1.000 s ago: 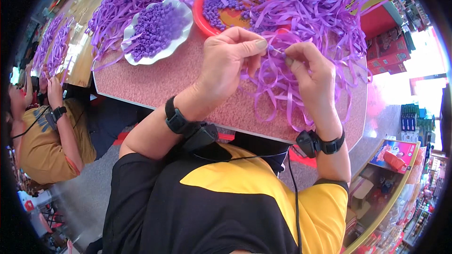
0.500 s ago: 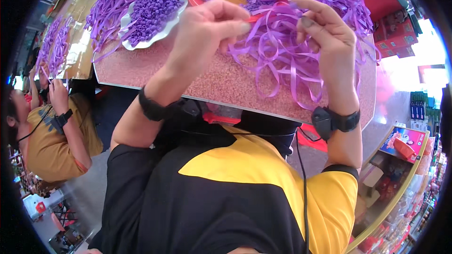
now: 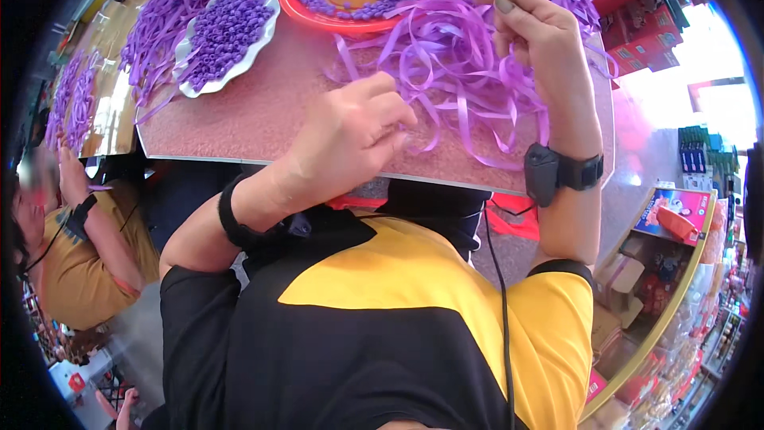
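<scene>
Purple ribbon strips (image 3: 469, 72), thin, glossy and curling, lie in a loose tangle across the upper centre and upper right of the frame, on a speckled pinkish-brown table (image 3: 255, 111). Right hand (image 3: 541, 40), upper right: thumb and forefinger pinched together on a strand at the top of the tangle, remaining fingers curled below; grey-painted thumbnail faces the camera. Hand is raised above the table, wrist bent, forearm running down the frame to a black wrist device (image 3: 557, 171). Left hand (image 3: 350, 139), centre: fingers curled into a loose fist, fingertips at the near edge of the ribbon tangle; whether a strand sits inside the curl cannot be told, as the back of the hand hides the fingertips. Forearm runs down-left to a black wristband (image 3: 235, 219).

Surroundings, working outward:
- Red round plate (image 3: 334, 16), top centre, holding small purple rolled pieces, partly buried under ribbon.
- White scalloped dish (image 3: 267, 32), upper left, heaped with the same purple pieces; more ribbon lies beyond it.
- Black-and-yellow shirt (image 3: 382, 326) fills the lower centre.
- Another person in a yellow shirt (image 3: 76, 271) at the left edge, hands up near a second ribbon pile on an adjoining table.
</scene>
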`<state>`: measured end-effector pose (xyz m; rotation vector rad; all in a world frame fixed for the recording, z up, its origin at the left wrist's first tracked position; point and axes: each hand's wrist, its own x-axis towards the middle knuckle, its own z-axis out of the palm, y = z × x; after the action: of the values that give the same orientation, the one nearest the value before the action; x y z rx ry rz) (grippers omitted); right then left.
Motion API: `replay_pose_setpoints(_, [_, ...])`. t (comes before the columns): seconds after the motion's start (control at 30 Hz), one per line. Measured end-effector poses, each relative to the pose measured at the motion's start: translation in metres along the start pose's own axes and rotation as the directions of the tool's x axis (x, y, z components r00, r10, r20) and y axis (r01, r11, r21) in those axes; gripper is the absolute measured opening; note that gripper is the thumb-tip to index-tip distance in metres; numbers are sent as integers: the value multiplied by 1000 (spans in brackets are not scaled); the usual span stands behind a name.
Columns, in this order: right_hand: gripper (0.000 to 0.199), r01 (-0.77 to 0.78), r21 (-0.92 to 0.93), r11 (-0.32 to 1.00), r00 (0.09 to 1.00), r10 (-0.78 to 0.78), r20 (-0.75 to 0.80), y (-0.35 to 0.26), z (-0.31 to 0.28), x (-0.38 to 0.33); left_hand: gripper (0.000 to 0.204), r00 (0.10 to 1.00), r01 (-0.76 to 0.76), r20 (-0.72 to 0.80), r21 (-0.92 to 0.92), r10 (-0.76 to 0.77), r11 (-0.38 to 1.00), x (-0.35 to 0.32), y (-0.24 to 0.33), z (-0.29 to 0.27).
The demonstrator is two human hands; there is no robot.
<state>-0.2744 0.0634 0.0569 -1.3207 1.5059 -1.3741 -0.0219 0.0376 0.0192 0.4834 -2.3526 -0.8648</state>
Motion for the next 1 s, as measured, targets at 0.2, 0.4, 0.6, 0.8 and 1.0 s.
replay_pose_setpoints(0.2, [26, 86, -74, 994, 996, -84, 26, 5, -16, -3, 12, 996, 93, 20, -55, -92, 994, -6, -13, -12])
replay_pose_setpoints(0.4, [25, 65, -405, 912, 998, -58, 30, 2, -5, -8, 13, 910, 395, -149, 30, -387, 918, -15, -49, -56])
replay_pose_setpoints(0.6, [26, 75, -279, 957, 996, -58, 68, 9, -14, -1, 13, 969, 235, -103, 95, -225, 967, -6, -53, -49])
replay_pose_setpoints(0.8, [25, 109, -131, 985, 993, -102, 55, 13, -7, -3, 16, 998, 69, -18, 324, -67, 944, -1, -55, -34])
replay_pose_setpoints(1.0, [25, 83, -122, 989, 995, -76, 61, 4, -6, -5, 8, 984, 107, -129, -104, -120, 989, 8, -48, -61])
